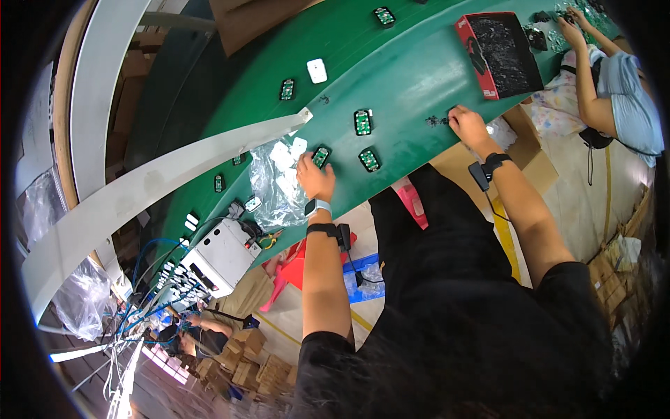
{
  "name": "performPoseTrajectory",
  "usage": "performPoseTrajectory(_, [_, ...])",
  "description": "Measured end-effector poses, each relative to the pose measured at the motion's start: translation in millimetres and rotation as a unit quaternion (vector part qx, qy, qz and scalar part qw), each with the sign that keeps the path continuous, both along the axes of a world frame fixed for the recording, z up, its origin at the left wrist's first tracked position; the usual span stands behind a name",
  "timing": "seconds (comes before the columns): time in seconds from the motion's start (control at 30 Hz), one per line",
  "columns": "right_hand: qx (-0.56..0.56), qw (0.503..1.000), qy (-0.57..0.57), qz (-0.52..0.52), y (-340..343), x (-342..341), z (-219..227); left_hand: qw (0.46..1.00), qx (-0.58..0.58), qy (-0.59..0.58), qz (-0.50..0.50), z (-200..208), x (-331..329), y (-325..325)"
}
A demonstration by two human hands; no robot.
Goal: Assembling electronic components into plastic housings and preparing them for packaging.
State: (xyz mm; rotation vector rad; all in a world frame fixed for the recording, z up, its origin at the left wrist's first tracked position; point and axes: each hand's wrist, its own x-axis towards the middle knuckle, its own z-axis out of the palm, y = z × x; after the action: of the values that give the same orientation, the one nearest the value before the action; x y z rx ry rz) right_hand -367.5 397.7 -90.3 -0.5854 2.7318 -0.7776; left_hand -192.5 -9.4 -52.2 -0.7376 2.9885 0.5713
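Observation:
My left hand (316, 180) is closed on the edge of a small black case with a green circuit board (321, 156), beside a clear plastic bag (269, 183) with white covers (283, 155). Some distance to the right, my right hand (469, 126) rests on the green work surface, its fingers drawn together at the edge of a scatter of tiny black parts (437, 121). Whatever those fingers pinch is too small to make out. Between my hands lie two more open cases, one upper (363, 122) and one nearer me (369, 160).
A red box of small black parts (504, 56) stands at the right. Farther off lie a white cover (317, 70) and other cases. A pale curved bar (174, 150) crosses the left side, above a white machine (220, 257). Other people work at far right and lower left.

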Motion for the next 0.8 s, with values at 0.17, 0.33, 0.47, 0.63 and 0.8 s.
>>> performPoseTrajectory(0.17, [0.052,0.997,0.005,0.057,-4.6,-13.5,4.3,0.999,0.037,0.022,0.031,-8.5,-1.0,-7.8])
performPoseTrajectory(0.33, [0.077,0.995,0.050,0.037,-6.7,-32.4,18.2,0.976,0.149,0.143,0.073,39.0,-2.5,13.9])
performPoseTrajectory(0.47, [0.056,0.996,0.068,0.021,7.1,-50.5,31.8,0.964,0.176,0.195,0.035,63.9,-4.1,36.6])
performPoseTrajectory(0.63, [0.025,0.999,0.040,0.023,-9.8,-49.6,39.0,0.987,0.094,0.128,0.026,21.9,27.3,40.6])
performPoseTrajectory(0.8, [-0.004,0.998,0.018,0.062,-8.7,-22.5,49.9,0.977,0.137,0.058,0.152,-8.4,42.5,61.8])
